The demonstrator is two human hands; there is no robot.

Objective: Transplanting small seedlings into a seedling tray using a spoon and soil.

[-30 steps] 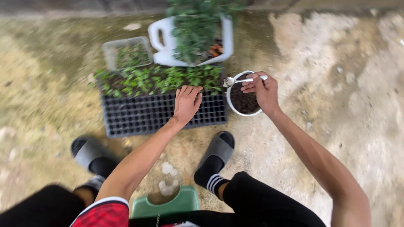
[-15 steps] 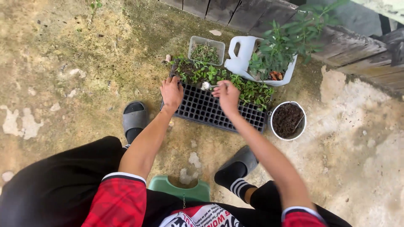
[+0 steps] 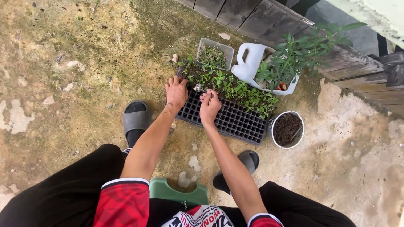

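A black seedling tray [image 3: 235,120] lies on the ground before me, its far rows full of small green seedlings [image 3: 235,88], its near cells dark. My left hand [image 3: 176,91] rests flat on the tray's left end, fingers spread. My right hand [image 3: 209,104] is over the tray's left part, closed on a small metal spoon [image 3: 198,88] whose bowl points at the seedling row. A white bowl of dark soil [image 3: 287,129] stands at the tray's right end.
Behind the tray are a clear plastic box of sprouts [image 3: 215,53] and a cut white jug holding a leafy plant [image 3: 269,69]. Dark wooden boards [image 3: 269,19] run along the back. My feet in grey slides [image 3: 135,120] flank a green stool [image 3: 179,193].
My right hand left the soil bowl and came left across the tray with the spoon. My head has turned, so the tray now lies at an angle.
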